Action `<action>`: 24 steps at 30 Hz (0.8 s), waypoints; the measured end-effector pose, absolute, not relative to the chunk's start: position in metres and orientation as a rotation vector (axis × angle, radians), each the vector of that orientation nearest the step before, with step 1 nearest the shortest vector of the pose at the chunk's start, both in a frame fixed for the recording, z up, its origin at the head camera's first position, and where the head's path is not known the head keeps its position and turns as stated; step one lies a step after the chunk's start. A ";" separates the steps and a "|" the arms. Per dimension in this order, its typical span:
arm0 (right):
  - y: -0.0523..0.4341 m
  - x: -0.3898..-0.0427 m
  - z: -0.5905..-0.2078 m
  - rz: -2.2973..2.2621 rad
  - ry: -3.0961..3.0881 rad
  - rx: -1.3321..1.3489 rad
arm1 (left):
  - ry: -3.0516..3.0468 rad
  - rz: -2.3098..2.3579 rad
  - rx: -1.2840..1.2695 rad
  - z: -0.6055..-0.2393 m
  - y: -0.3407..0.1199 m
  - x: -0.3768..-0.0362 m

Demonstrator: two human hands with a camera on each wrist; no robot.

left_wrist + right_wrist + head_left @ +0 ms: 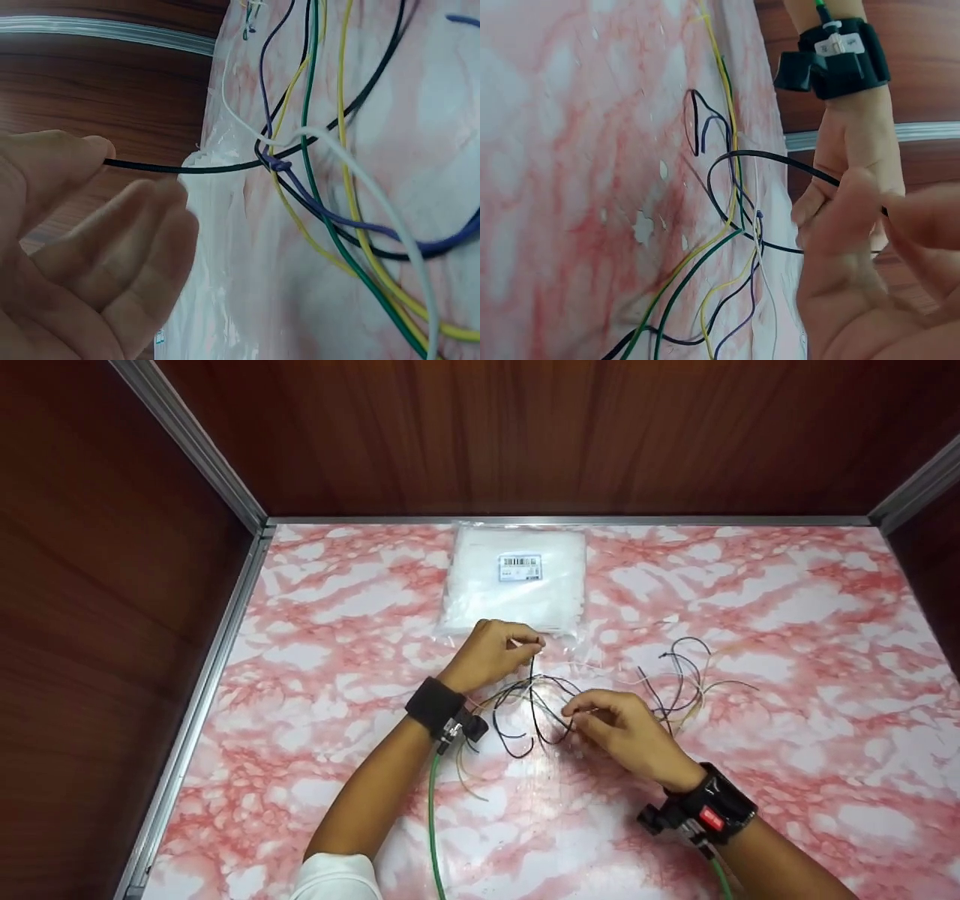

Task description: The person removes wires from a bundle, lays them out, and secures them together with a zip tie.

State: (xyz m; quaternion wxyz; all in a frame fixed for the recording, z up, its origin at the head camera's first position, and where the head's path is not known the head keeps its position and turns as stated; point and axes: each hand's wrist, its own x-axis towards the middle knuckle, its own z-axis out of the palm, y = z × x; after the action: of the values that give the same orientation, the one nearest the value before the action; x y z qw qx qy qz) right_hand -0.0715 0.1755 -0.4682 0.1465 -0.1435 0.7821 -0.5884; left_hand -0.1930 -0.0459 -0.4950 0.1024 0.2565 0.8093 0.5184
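My left hand (pixel 491 654) pinches a black wire (pixel 217 169) between thumb and fingertip, holding it up from the table. Across from it, my right hand (pixel 626 739) pinches a looped stretch of black wire (pixel 780 159) between thumb and finger. Below and between the hands lies a loose tangle of thin wires: green (pixel 309 135), yellow (pixel 342 97), white (pixel 382 202) and purple. In the left wrist view a small knot (pixel 279 164) in the purple wire sits where several wires cross.
Behind the hands lies a clear plastic bag (pixel 476 600) of white contents with a barcode label (pixel 520 568). More wires (pixel 677 690) spread to the right of the right hand. Dark wood-look panels (pixel 525 435) border the red-and-white marbled table (pixel 337 600). Green cables (pixel 433 825) trail from the wrist cameras.
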 end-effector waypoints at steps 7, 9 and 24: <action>0.165 -0.091 -0.474 -1.840 2.147 -0.297 | 2.230 1.670 0.719 -0.496 -0.045 -0.191; 0.164 -0.097 -0.478 -1.866 2.152 -0.280 | 2.234 1.667 0.742 -0.496 -0.045 -0.191; 0.157 -0.122 -0.486 -2.141 2.023 -0.166 | 2.475 1.510 1.155 -0.502 -0.043 -0.192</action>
State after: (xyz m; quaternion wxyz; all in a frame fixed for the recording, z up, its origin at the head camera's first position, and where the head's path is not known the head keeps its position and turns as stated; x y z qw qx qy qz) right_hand -0.1225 0.1567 -0.4858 0.0955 -0.0560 0.6826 -0.7224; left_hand -0.1918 -0.0434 -0.5018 0.0104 0.3702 0.7929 0.4838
